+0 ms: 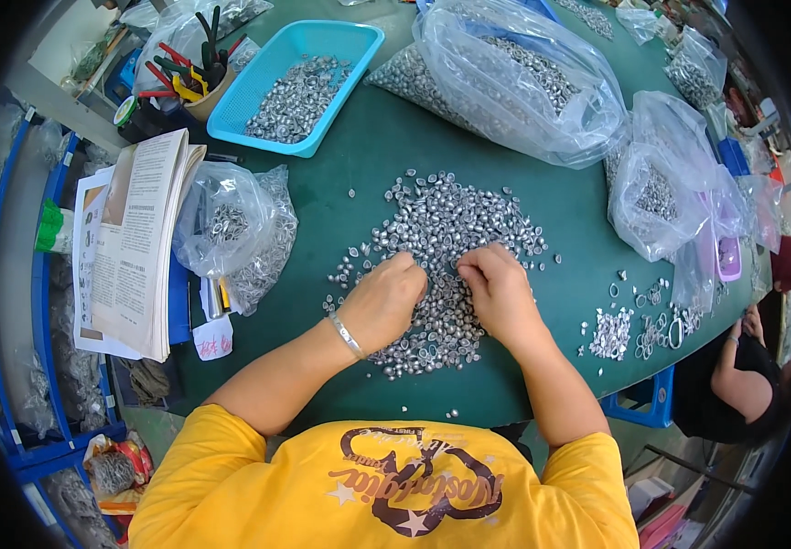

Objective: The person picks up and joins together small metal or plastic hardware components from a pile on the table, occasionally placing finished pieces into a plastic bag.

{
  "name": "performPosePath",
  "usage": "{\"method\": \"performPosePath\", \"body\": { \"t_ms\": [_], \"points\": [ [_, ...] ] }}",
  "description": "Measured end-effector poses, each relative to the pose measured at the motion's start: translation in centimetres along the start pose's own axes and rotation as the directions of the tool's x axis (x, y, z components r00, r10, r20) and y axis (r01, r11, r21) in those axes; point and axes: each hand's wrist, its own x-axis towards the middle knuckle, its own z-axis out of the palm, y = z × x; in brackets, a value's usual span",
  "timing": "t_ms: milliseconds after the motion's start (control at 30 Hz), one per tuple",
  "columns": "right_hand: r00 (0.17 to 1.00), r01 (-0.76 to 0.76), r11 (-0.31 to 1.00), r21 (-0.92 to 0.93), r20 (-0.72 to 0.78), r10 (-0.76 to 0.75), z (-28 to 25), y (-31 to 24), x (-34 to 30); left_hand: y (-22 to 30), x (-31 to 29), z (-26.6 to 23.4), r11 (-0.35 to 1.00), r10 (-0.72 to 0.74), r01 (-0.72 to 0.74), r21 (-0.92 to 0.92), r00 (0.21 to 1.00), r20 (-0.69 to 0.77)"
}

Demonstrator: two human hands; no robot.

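both on the pile of small silver metal parts (446, 233): left hand (384, 300) curled, right hand (498, 293) curled (grip contents hidden; cannot tell); blue tray (359, 55) well beyond the pile.

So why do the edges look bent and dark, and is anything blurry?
Head view: the fisheye lens curves the green table toward a black rim; light is even, with glare on the clear bags; both hands and the metal pieces look sharp.

The person wears a bright yellow short-sleeved T-shirt (231, 485) with a dark brown printed design and pale stars across it. A thin silver bangle (347, 335) circles the wrist just behind the left hand (384, 297); the right hand (500, 291) and forearm are bare.
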Motion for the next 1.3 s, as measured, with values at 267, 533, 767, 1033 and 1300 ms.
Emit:
{"method": "performPosePath", "body": {
  "t_ms": [267, 533, 767, 1033, 1300],
  "points": [
    [0.700, -0.628, -0.275, 0.728, 0.683, 0.209, -0.8, -1.0, -2.7, 2.2, -1.9, -0.8, 0.267, -0.401, 0.507, -0.819, 0.832, 0.384],
    [0.721, -0.671, 0.108, 0.734, 0.611, 0.326, -0.3, -1.4, -3.3, 1.6, -3.3, 0.0, -0.474, -0.240, 0.387, -0.791, 0.808, 0.539],
    [0.774, -0.574, 0.024, 0.818, 0.533, 0.343, -1.2, -2.3, -2.8, 1.2, -3.6, 0.3, -0.591, -0.106, 0.386, -0.709, 0.834, 0.542],
    [0.811, -0.520, -0.021, 0.854, 0.501, 0.302, -2.7, 0.0, -2.8, 0.5, -4.3, -1.0, -0.505, -0.154, 0.347, -0.790, 0.865, 0.478],
    [0.991, -0.077, 0.995, -0.060, 0.104, 0.083, 0.5, -0.8, 0.1, -2.8, -3.7, -5.3, -0.223, -0.481, 0.059, -0.973, 0.861, 0.162]
  ]
}}
